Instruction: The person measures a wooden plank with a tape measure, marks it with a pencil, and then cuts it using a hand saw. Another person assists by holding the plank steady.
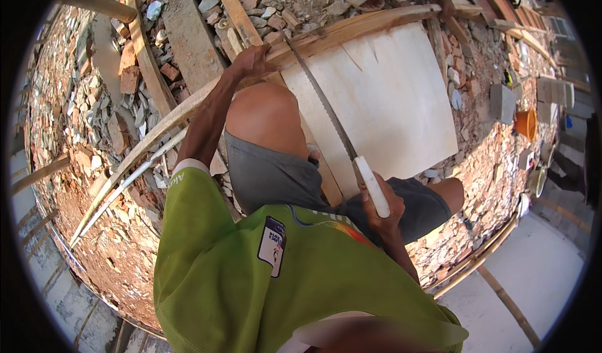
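The right hand (384,205) is wrapped tight around the white handle of a handsaw (332,121), fingers curled fully about the grip, low in the picture just in front of the person's right thigh. The saw's long thin blade runs up and to the left from that hand, crossing the pale plywood sheet (395,102) and reaching the long wooden plank (351,30) at the sheet's far edge. The left hand (252,61) is pressed down on that same plank, fingers spread over its top, just left of where the blade tip meets the wood. The person's bare left knee (260,111) sits between the two hands, beside the sheet's left edge, and a green shirt (251,278) fills the lower middle. The plank curves away to the lower left over ground strewn with broken bricks and rubble (100,108). Further planks lie among the debris at the top. At the far end of the plank another person's hand (446,3) rests on it. An orange bucket (527,124) stands well apart to the right.
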A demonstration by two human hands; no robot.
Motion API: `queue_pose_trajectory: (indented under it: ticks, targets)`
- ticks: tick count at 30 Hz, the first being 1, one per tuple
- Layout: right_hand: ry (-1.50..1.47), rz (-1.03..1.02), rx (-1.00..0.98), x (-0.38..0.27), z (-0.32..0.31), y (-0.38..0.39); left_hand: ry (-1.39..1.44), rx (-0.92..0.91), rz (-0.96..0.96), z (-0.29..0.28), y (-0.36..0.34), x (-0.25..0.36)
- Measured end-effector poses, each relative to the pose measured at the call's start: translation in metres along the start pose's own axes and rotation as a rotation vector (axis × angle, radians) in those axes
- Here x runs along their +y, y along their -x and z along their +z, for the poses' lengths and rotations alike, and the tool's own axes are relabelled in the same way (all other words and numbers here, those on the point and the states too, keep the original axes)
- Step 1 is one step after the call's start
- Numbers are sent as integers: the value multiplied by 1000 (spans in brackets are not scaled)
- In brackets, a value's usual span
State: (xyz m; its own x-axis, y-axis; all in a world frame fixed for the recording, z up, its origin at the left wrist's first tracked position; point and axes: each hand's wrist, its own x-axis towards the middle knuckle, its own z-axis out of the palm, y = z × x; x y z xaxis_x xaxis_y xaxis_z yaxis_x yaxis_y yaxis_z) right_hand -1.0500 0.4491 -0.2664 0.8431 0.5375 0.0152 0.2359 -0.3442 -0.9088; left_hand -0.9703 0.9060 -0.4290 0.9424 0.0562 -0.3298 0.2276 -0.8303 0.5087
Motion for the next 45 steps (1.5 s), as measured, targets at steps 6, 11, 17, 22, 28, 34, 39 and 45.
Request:
queue_pose_trajectory:
  ticks: [6, 11, 17, 22, 28, 34, 39, 45]
  targets:
    - [-127, -114, 96, 20, 110, -179, -94, 139, -2, 14, -9, 20]
    - [-102, 13, -4, 5, 56, -80, 17, 64, 16, 1, -9, 0]
    - [-103, 25, 78, 14, 28, -41, -59, 54, -31, 14, 0, 10]
    - [-142, -71, 29, 11, 103, -181, 151, 121, 58, 18, -22, -22]
    - [22, -49, 102, 19, 10, 20, -13, -17, -23, 4, -6, 7]
    - [-267, 178, 190, -23, -34, -52, 21, -2, -30, -1, -24, -10]
    - [179, -212, 1, -33, -18, 0, 156, 164, 90, 26, -30, -53]
    - [-81, -118, 127, -2, 29, -37, -93, 129, 34, 17, -13, -10]
